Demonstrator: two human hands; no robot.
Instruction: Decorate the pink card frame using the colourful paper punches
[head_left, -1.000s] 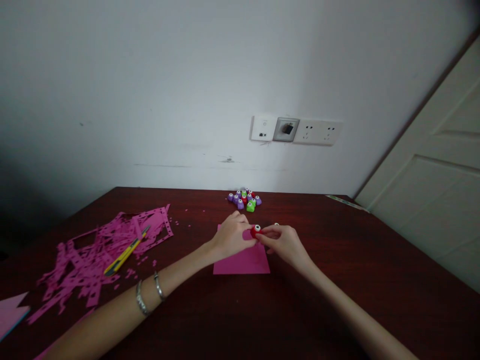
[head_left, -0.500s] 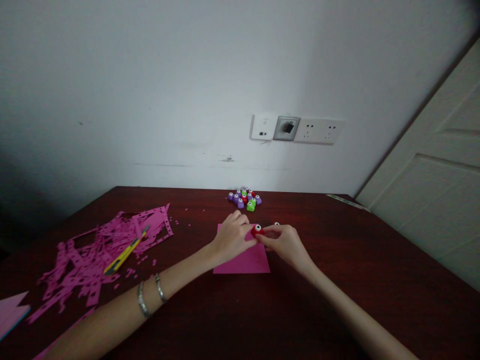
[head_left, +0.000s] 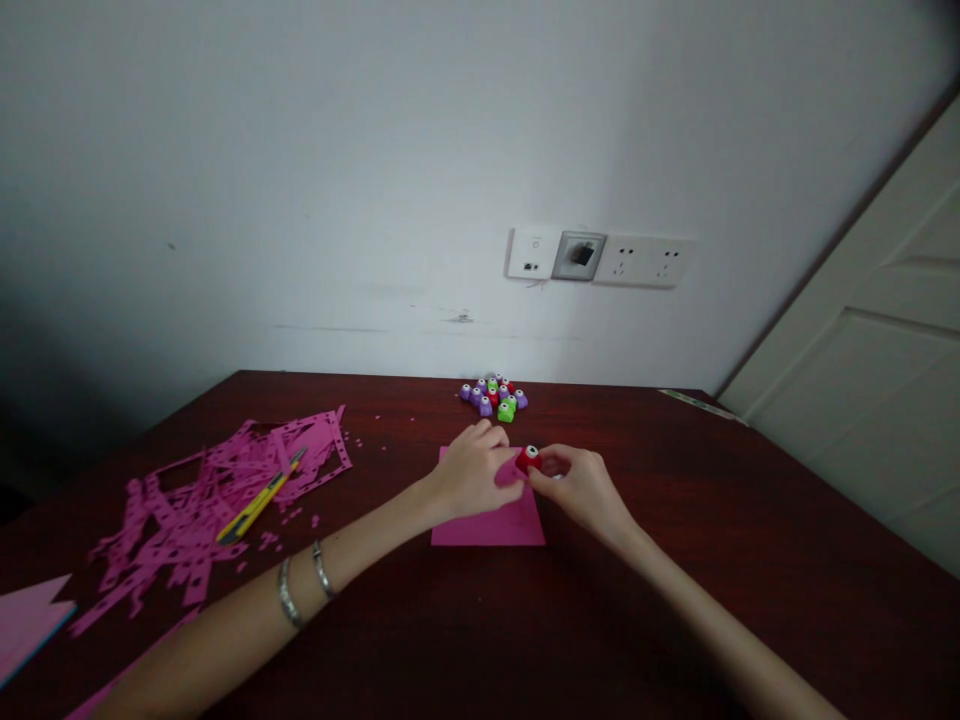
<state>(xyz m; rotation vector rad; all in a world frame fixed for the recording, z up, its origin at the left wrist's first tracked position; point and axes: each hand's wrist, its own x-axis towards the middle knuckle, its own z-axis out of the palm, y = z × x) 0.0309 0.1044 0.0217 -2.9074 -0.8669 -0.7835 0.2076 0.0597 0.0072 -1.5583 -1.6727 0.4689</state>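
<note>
Nearest my camera, a stack of pale pink paper [head_left: 30,625] sits at the table's lower left, and two silver bangles [head_left: 287,592] circle my left forearm. Ahead of them lies a pink sheet [head_left: 499,525], squared to me, probably so both arms reach it evenly. My left hand [head_left: 471,472] is over its left part, likely to steady it; thumb and forefinger stand apart, but I cannot tell whether the other fingers press or pinch anything. My right hand [head_left: 581,483] has its fingers closed on a small red piece [head_left: 529,459] at the sheet's right side, dark-marked white top facing up, a hold that leaves the top in view. Something white shows beneath that hand, too hidden to name.

To the left, a yellow cutter [head_left: 259,505] rests on pink scraps [head_left: 206,500], which limit my sideways room there. On the right, the table [head_left: 675,470] gives me more width, out towards the door [head_left: 900,350]. Beyond the hands, purple, green and red pieces [head_left: 493,397] cluster near the back edge, with the wall [head_left: 375,200] behind, bounding any forward reach.
</note>
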